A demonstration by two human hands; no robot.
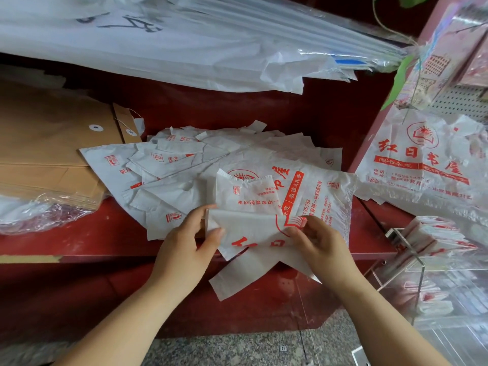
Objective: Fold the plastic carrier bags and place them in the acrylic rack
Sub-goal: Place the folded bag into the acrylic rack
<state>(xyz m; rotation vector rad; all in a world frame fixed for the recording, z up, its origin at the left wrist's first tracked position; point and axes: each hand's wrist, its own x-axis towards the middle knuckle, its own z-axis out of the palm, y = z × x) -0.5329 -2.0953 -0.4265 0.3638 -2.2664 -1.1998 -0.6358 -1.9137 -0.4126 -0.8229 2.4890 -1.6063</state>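
A white plastic carrier bag [253,233] with red print lies partly folded at the front edge of the dark red shelf [79,241], its handles hanging over the edge. My left hand [190,239] pinches its left edge between thumb and fingers. My right hand [317,241] pinches the fold near the red logo. Behind them spreads a loose pile of the same bags [184,165]. The acrylic rack [417,249] stands at the right and holds several folded bags [435,233].
Brown paper envelopes [47,143] are stacked at the left, with a crinkled clear plastic bag [34,212] in front of them. Large white sheets [158,48] hang above. More printed bags [422,165] hang on the right. Grey stone floor [237,350] lies below.
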